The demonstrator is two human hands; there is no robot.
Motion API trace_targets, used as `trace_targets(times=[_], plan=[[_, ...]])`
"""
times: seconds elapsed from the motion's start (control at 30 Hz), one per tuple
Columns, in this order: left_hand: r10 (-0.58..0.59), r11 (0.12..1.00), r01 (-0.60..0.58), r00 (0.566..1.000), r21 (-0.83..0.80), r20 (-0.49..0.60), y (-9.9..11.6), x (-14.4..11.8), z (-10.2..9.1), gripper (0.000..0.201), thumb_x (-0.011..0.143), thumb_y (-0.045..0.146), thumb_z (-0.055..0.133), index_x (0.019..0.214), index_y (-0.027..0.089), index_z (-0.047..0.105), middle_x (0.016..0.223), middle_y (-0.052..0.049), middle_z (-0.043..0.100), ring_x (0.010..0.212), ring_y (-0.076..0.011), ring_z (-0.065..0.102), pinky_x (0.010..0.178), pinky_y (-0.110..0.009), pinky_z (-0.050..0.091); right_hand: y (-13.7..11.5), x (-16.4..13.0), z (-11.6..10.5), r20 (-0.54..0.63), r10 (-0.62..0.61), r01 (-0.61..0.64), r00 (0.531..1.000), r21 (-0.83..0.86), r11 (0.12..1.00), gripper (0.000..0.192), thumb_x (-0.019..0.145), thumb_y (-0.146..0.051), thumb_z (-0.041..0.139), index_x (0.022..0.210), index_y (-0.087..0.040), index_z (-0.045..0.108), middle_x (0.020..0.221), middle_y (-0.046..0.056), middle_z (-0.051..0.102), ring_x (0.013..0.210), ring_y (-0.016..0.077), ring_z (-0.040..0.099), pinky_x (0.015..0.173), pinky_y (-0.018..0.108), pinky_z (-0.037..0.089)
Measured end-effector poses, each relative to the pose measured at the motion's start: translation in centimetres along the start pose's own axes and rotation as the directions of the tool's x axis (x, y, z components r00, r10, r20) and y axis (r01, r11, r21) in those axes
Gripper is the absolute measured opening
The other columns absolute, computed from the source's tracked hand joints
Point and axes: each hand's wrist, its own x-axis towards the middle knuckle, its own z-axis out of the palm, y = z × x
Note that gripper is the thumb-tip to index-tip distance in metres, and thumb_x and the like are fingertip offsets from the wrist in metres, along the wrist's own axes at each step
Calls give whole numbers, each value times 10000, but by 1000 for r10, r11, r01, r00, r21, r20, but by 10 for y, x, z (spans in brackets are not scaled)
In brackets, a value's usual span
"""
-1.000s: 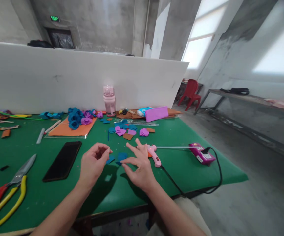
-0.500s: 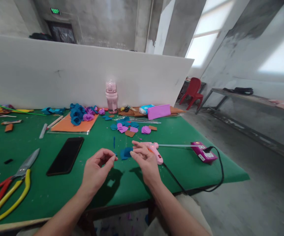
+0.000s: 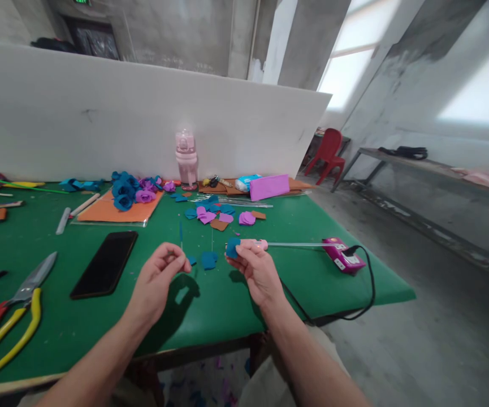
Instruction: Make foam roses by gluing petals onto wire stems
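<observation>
My left hand (image 3: 159, 277) is closed in a pinch, apparently on a thin wire with a narrow blue tip (image 3: 181, 230) standing above the fingers. My right hand (image 3: 256, 268) pinches a blue foam petal (image 3: 233, 247) between thumb and fingers. Between the hands, more blue petals (image 3: 209, 260) lie on the green table, and a small blue piece (image 3: 191, 260) shows beside my left fingertips. Just behind my right hand lies a pink glue gun (image 3: 261, 244), its body mostly hidden and a clear glue stick extending to the right.
A black phone (image 3: 104, 264) and large shears (image 3: 24, 299) lie to the left. Behind are blue and purple foam flowers (image 3: 125, 191), a pink bottle (image 3: 186, 161) and loose petals (image 3: 205, 215). On the right, a cable runs from a purple box (image 3: 341, 254) over the table edge.
My right hand has lifted a blue petal from the table and turned, holding it up. My left hand has shifted slightly left with the blue-tipped wire. The view has shifted a little.
</observation>
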Motion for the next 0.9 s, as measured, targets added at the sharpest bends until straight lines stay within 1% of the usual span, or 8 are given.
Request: trace_targets(times=[0.13,0.2,0.37,0.53,0.63,0.73,0.8,0.9], plan=[[-138,968,152,987,-198,81,2,1,1,153,746,291,590,792,203,473,538,80,419,407,-36,334,375,-139,263,4,-5,4,83,103,-91,991,-139,986,187,560,-292,741,612,-161,620,622,-26,567,586,88,516,621,236,446],[-191,972,200,978,-121,86,1,-1,3,196,721,315,618,821,187,507,540,86,400,373,-14,234,342,-137,167,7,-9,7,153,122,-82,981,-244,966,170,580,-284,726,632,-157,627,603,-28,567,566,81,502,593,222,417],[-279,949,252,951,192,133,-3,-4,6,270,648,358,666,785,142,578,574,57,463,384,-14,262,348,-158,164,13,-18,11,268,75,59,960,-461,885,126,619,-263,677,635,-148,627,590,-27,566,552,83,484,554,218,380],[-220,954,192,970,232,104,-6,1,1,249,634,365,666,702,145,571,520,66,436,382,-27,291,357,-163,184,7,-19,16,340,9,196,941,-563,803,169,679,-307,615,731,-148,638,657,2,610,593,108,531,569,231,411],[-213,963,187,969,193,121,-3,4,-6,256,611,356,682,713,153,564,533,66,450,371,-20,294,351,-159,177,-15,-14,1,300,-230,377,926,-704,601,243,728,-331,564,892,-163,625,808,34,644,687,127,562,632,243,430],[-269,957,237,940,166,211,0,4,-13,255,603,341,691,710,154,554,527,77,419,356,-7,255,346,-155,151,-36,-6,-34,155,-449,302,880,-912,277,245,773,-360,493,897,-179,602,828,35,639,662,129,545,634,253,411],[-299,951,262,916,165,269,2,3,-16,249,610,336,687,701,153,545,508,85,383,354,-5,237,347,-155,141,-43,0,-60,140,-402,194,905,-976,98,246,774,-385,480,811,-171,594,765,37,629,641,136,532,606,251,385],[-279,951,226,921,212,273,0,4,-18,241,608,334,675,689,150,543,491,84,377,358,-14,251,345,-155,146,-40,6,-83,68,-208,61,976,-997,-40,274,765,-433,479,695,-179,554,662,23,610,596,136,524,548,239,338]])
